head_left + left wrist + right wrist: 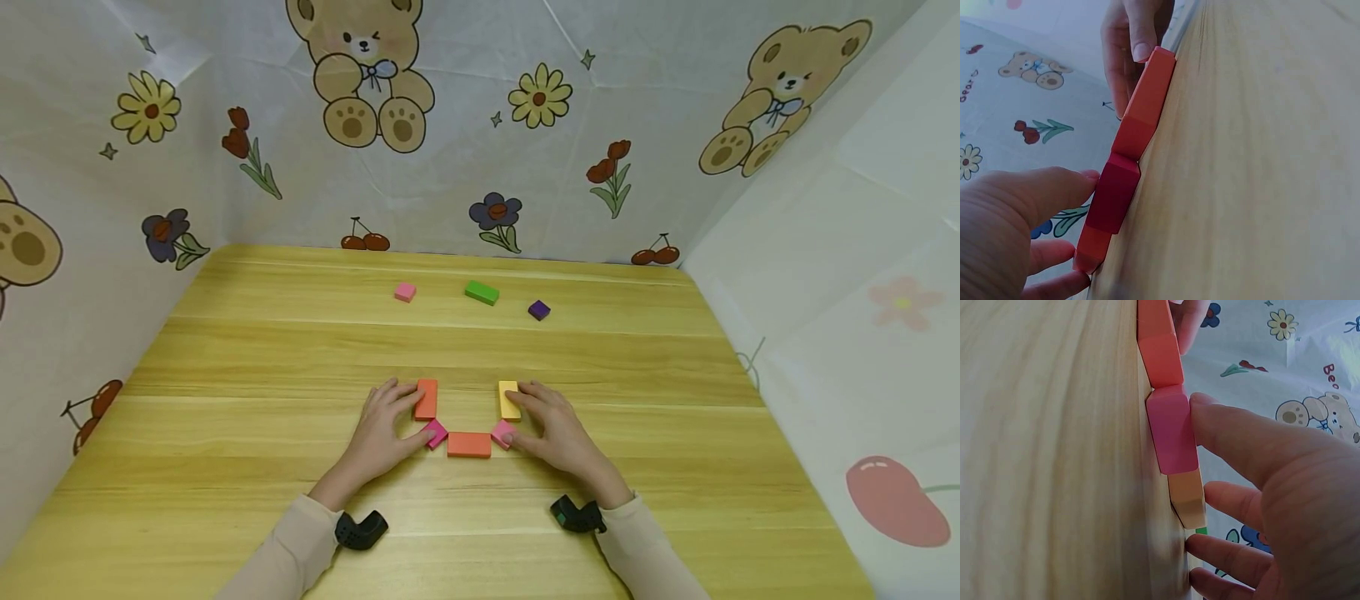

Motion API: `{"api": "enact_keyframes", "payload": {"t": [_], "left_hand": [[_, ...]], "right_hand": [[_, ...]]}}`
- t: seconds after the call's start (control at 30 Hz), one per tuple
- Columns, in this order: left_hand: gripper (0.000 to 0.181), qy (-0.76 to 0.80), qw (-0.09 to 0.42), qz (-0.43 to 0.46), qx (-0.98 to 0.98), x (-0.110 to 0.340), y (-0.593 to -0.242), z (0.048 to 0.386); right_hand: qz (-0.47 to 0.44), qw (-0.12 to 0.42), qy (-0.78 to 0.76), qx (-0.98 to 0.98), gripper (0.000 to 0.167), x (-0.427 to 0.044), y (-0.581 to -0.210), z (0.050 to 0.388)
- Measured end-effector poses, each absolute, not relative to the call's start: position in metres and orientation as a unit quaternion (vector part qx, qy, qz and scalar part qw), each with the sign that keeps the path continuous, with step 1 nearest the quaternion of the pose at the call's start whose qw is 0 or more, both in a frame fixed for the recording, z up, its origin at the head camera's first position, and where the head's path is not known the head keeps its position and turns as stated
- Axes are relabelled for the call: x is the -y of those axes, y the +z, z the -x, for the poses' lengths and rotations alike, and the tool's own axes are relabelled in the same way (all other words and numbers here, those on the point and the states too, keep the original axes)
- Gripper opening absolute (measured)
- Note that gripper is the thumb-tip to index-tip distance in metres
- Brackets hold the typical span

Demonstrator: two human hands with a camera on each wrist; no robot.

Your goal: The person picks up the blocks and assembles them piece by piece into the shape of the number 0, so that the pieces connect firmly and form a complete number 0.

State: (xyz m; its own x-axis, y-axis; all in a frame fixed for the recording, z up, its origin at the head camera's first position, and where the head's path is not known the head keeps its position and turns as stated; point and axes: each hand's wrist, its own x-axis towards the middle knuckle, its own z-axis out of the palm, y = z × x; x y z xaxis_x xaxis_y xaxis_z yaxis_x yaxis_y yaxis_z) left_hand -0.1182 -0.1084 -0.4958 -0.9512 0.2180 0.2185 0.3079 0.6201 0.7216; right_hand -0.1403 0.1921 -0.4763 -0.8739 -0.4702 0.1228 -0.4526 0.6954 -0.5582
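Note:
Five-sided U of blocks lies on the wooden table. My left hand [384,427] touches the magenta block [436,433] with its thumb, and its fingers reach the upright orange block [426,400] at left. My right hand [558,432] rests its thumb on the pink block [502,432], while a finger lies on the yellow block [509,403]. Between the two corner blocks sits a crosswise orange block [469,445], touched by neither hand. In the left wrist view the magenta block [1113,194] meets the orange ones end to end.
Farther back on the table [285,333] lie a small pink block [405,292], a green block [482,292] and a dark purple block [539,310]. A bear-printed cloth [450,175] stands behind the table's far edge and along its sides.

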Motion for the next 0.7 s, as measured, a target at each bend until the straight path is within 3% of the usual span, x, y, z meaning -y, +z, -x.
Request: {"api": "enact_keyframes", "payload": {"t": [0.7], "left_hand": [[0.061, -0.407, 0.067, 0.151, 0.899, 0.1081, -0.495, 0.1179]], "right_hand": [[0.245, 0.018, -0.312, -0.918, 0.064, -0.1914, -0.4732, 0.1394]]}}
